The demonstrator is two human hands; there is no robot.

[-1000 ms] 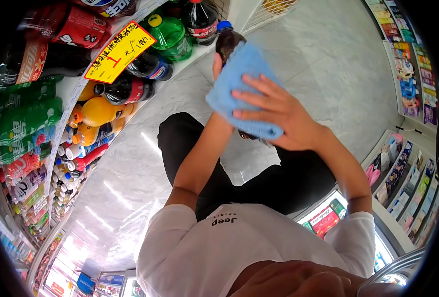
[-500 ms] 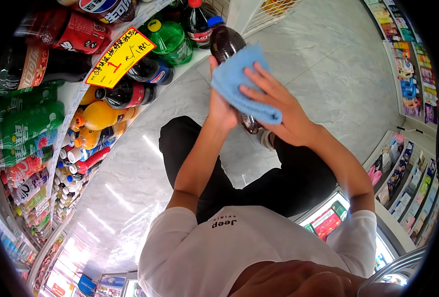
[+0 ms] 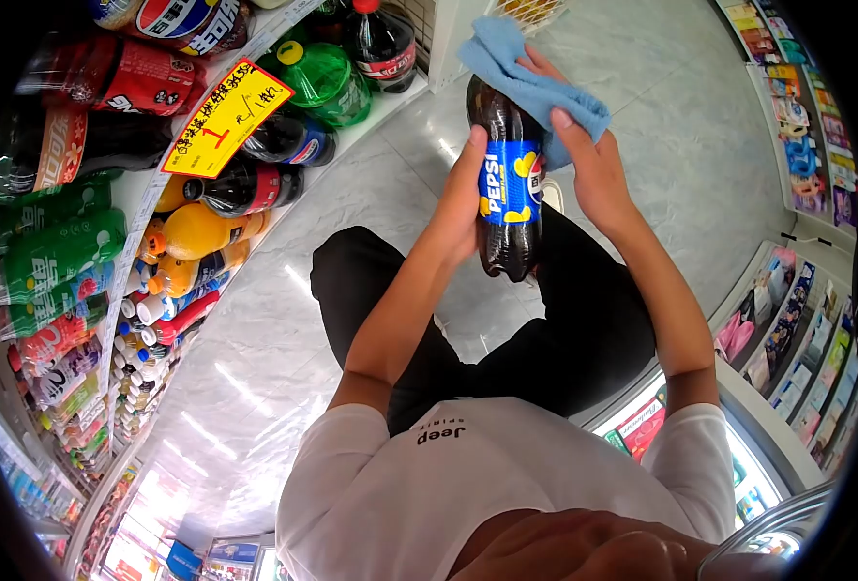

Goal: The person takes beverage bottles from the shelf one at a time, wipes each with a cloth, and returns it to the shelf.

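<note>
A dark Pepsi bottle point(image 3: 511, 189) with a blue label and yellow lemon print is held out over my knees, base toward me. My left hand point(image 3: 463, 198) grips its left side, the thumb lying along the label's edge. Folded in my right hand point(image 3: 598, 179) is a light blue cloth point(image 3: 521, 70), pressed over the bottle's neck and upper right side. The cloth covers the cap. Some of my right fingers are hidden behind the cloth and bottle.
Left of me stands a shelf packed with drink bottles, with a yellow price sign point(image 3: 225, 118) on its edge. A green bottle point(image 3: 327, 85) and a red-capped cola bottle point(image 3: 382, 48) stand near its end. Packaged goods hang on racks point(image 3: 797, 329) at right.
The bottle has turned so that its Pepsi label faces up toward me. My right hand and the cloth have moved up and right, from the bottle's middle to its neck.
</note>
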